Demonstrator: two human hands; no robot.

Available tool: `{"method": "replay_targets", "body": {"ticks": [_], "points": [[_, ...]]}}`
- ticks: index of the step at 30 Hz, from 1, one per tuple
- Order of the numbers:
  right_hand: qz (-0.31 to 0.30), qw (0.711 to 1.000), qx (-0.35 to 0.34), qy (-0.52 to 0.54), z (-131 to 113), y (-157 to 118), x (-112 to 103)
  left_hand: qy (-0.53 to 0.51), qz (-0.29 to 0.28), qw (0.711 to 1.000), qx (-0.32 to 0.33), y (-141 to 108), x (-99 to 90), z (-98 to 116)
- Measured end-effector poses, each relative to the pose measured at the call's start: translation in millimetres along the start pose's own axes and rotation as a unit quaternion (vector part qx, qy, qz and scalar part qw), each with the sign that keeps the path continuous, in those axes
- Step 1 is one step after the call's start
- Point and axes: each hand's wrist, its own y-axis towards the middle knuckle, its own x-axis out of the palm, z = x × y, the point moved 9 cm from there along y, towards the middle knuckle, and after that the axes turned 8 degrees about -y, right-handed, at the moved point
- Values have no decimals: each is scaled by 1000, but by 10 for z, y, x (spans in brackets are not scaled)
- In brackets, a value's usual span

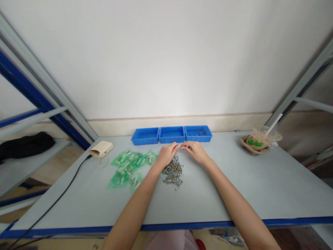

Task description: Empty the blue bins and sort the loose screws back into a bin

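My left hand [168,153] and my right hand [195,150] meet fingertip to fingertip above the far end of a pile of metal screws [173,172]. Both hands are pinched on a small, thin metal piece [181,146], too small to name surely. Behind them stand three blue trays in a row: the left tray [145,136] and the middle tray [172,134] show bare bottoms, while a few metal pieces [201,132] lie in the right tray [209,137]. Green plastic bags [127,166] with small parts inside lie left of my left hand.
On the grey table [187,205], a cream device [102,148] with a black cable [61,194] sits at the left. A plastic cup [260,139] with a straw stands in a cardboard holder [251,148] at the right. Shelf frames flank both sides.
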Motion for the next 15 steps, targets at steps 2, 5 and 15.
{"method": "replay_targets", "body": {"ticks": [2, 5, 15], "points": [[-3, 1000, 13, -4, 14, -2, 3, 0, 2, 1000, 3, -2, -1, 6], [-13, 1000, 13, 0, 7, -6, 26, 6, 3, 1000, 7, -1, 4, 4], [-25, 999, 0, -27, 0, -5, 68, 14, 2, 1000, 4, 4, 8, 4]]}}
